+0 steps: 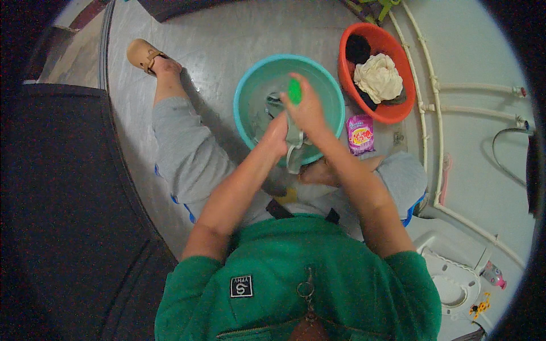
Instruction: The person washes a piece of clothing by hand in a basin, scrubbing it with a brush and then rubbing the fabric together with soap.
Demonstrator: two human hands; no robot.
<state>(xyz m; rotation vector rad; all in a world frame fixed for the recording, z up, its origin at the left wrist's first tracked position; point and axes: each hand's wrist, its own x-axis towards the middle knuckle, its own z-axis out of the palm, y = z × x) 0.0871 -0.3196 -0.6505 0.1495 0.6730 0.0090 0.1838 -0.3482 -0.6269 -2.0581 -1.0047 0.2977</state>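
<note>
A turquoise plastic basin (239, 91) with water in it stands on the floor between my legs. My right hand (308, 111), blurred by motion, holds a bright green object (294, 91), perhaps a scrubbing brush or a bar of soap. Below it, my left hand (278, 133) grips a pale, wet, strap-like item (294, 157) whose lower end hangs over the basin's near rim. What kind of item it is I cannot tell. A dark piece (273, 100) shows beyond my left hand inside the basin; whether it belongs to the pale item is unclear.
An oval red tub (344, 81) with a cream cloth (379, 79) and dark fabrics is at the right. Beside it lies a purple packet (361, 134) bearing writing. Pipes (440, 162) run along the right wall. A white plastic seat (452, 273) stands lower right; a dark panel (64, 204) fills the left.
</note>
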